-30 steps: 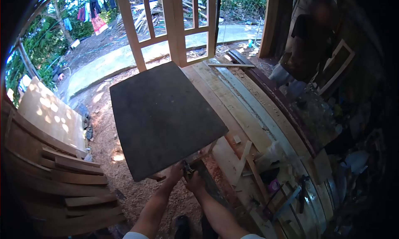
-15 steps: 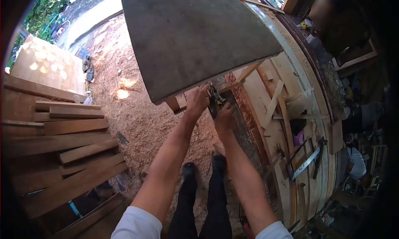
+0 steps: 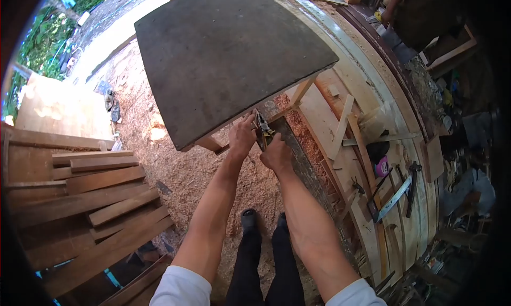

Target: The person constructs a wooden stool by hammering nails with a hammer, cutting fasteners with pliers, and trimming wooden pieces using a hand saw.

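A hand plane (image 3: 262, 129) with a dark body and yellowish metal parts sits between my two hands, close to the near edge of a dark, flat-topped table (image 3: 229, 50). My right hand (image 3: 278, 155) is wrapped round its rear end. My left hand (image 3: 242, 135) is closed at its front, with the fingertips up by the table's edge. What lies right under the plane is hidden by my hands and the tabletop.
Wood shavings cover the floor (image 3: 186, 178). Stacked boards (image 3: 106, 173) lie at the left. At the right, a workbench (image 3: 346, 162) carries a square (image 3: 395, 199), a hammer (image 3: 413, 183), a pink tape roll (image 3: 381, 166) and wood strips. A person's arm (image 3: 393, 5) shows at the upper right.
The view has shifted, so the table and both hands appear further left. Both hands stay on the plane at the table's near edge.
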